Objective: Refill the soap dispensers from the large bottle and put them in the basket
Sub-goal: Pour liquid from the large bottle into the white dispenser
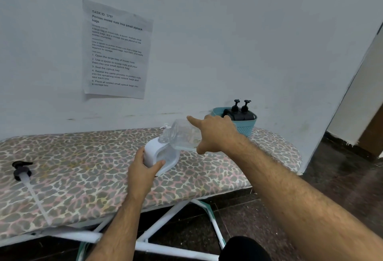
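Observation:
A white soap dispenser (154, 153) stands on the leopard-print ironing board (83, 178), and my left hand (143, 171) grips its near side. My right hand (215, 134) holds a large clear bottle (182, 135) tipped on its side, with its neck over the dispenser's top opening. The forefinger of that hand lies straight along the bottle. A teal basket (245, 128) at the board's far right end holds two black pump dispensers (240, 111). A black pump head with its long clear tube (21, 172) lies on the board at the left.
A printed sheet (116, 49) is stuck to the pale wall behind the board. The board's white legs (165, 219) cross beneath it over a dark floor. A doorway and wall corner (352, 105) stand to the right.

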